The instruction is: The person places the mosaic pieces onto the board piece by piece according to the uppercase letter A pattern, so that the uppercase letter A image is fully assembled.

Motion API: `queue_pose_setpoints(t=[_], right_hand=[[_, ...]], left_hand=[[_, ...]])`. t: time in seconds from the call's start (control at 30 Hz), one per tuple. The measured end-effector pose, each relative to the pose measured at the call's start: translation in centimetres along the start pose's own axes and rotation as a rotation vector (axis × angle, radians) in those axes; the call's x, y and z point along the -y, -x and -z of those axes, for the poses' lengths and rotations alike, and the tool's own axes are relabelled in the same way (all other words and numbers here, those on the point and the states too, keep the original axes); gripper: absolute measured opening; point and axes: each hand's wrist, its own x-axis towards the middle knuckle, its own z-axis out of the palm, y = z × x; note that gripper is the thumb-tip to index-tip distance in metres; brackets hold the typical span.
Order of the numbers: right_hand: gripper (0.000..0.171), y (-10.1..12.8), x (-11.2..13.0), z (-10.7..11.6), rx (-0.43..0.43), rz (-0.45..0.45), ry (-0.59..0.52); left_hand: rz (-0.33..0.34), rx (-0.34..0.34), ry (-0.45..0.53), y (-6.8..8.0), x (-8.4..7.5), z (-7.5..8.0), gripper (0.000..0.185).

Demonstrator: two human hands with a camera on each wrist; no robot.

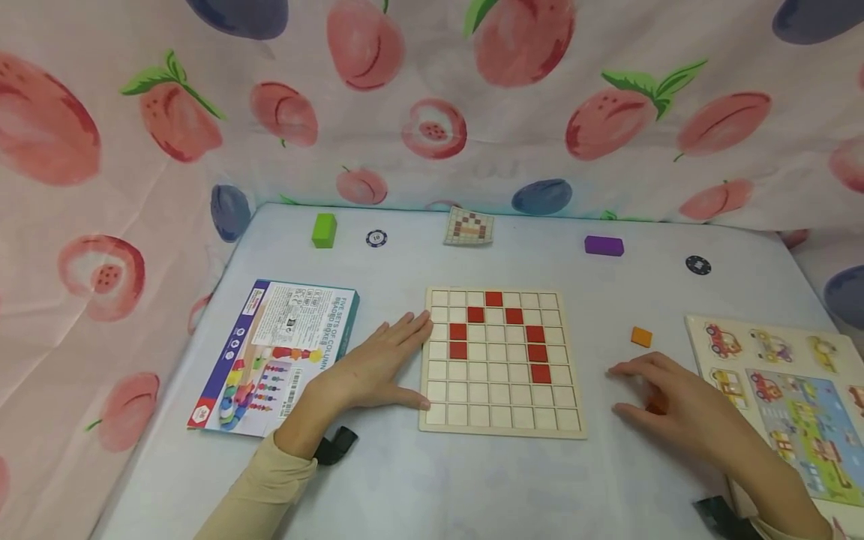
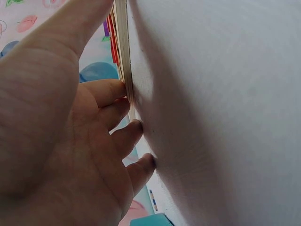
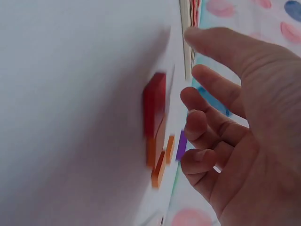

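With the left hand (image 1: 378, 367) flat, steadying the wooden grid board (image 1: 501, 363) mid-bench, the right hand (image 1: 675, 405), grip loose and empty, hovers over red tiles (image 3: 155, 110); pinching one seems next.

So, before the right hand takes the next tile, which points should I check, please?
1. Grid board held steady: ok; left hand rests flat against its left edge.
2. Right hand free: ok; fingers loosely curled over the table, holding nothing.
3. Tile within reach: ok; red tile lies on the table just under the fingertips, orange tiles beside it.
4. Free cells on the board: ok; only nine red tiles are placed.
5. Pattern card readable: cannot tell; it lies far at the back, small.
6. Loose orange tile out of the way: ok; it lies apart from the board.
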Motion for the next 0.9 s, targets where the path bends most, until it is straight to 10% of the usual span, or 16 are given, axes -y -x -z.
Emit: queue_pose_setpoints(t=[0.9], right_hand=[[0.044, 2.4, -3.2, 0.9, 0.134, -0.036, 0.071]], left_hand=[[-0.001, 0.000, -0.005, 0.0, 0.1, 0.0, 0.119]])
